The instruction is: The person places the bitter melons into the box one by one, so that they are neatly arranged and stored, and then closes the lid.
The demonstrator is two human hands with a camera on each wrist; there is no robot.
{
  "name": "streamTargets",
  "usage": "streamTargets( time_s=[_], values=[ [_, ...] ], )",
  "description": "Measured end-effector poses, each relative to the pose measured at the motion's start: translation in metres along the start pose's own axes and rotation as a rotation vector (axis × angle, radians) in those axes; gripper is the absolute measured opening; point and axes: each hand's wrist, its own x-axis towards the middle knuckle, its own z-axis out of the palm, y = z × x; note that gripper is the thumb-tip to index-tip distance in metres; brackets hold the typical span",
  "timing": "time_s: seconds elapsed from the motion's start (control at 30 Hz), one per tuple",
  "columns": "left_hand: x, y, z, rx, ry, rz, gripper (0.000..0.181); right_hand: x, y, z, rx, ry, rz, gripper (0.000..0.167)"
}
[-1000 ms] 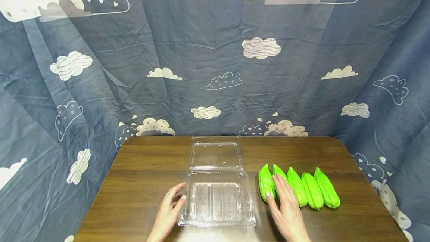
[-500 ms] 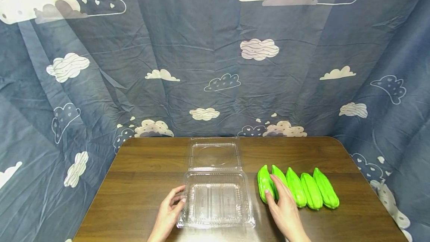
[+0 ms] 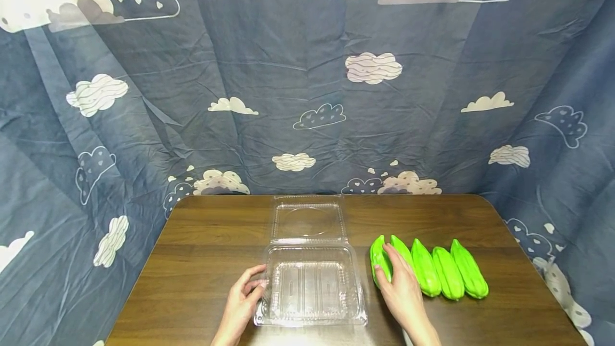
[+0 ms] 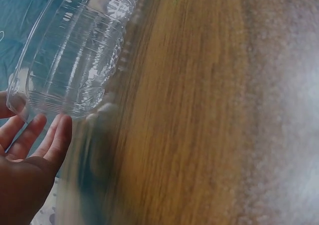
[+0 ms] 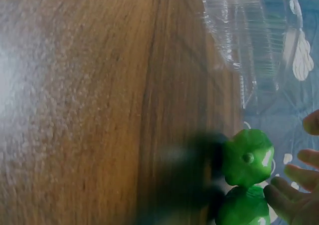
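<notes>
A clear plastic clamshell container point(image 3: 309, 287) lies opened out on the table, its lid point(image 3: 307, 220) folded back toward the far edge. At its left rim my left hand point(image 3: 242, 295) pinches the edge, thumb over the rim and fingers along the outer wall. In the left wrist view, the fingers point(image 4: 62, 135) lie against the container's point(image 4: 75, 55) end. Over the leftmost of several bright green, ridged, long vegetable-like pieces point(image 3: 378, 260) hovers my right hand point(image 3: 402, 287), thumb at its left side and fingers over its right. The right wrist view shows a green lobed end point(image 5: 249, 157) beside parted fingers.
The remaining green pieces point(image 3: 447, 274) lie side by side at the right, pointed ends away from me. The brown wooden table point(image 3: 192, 260) has rounded far corners. A blue cloud-patterned curtain point(image 3: 269, 138) hangs behind and at both sides.
My right hand has shifted left, from above the second green piece to the leftmost one. The left hand stays at the container's rim, and the container has not visibly moved.
</notes>
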Motion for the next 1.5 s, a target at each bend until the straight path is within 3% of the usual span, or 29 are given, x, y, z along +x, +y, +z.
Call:
streamTargets(
  time_s=[0.33,0.8,1.5],
  values=[
    [0.001,0.001,0.000,-0.045,-0.006,-0.037,0.041,0.004,0.001,0.004,-0.011,0.010,0.011,0.050],
    [0.001,0.001,-0.001,-0.052,-0.016,-0.046,0.042,0.008,0.002,0.011,-0.047,-0.083,0.028,0.055],
    [0.002,-0.004,-0.001,-0.055,-0.014,-0.035,0.041,0.005,0.003,0.012,-0.097,-0.196,0.183,0.064]
  ],
)
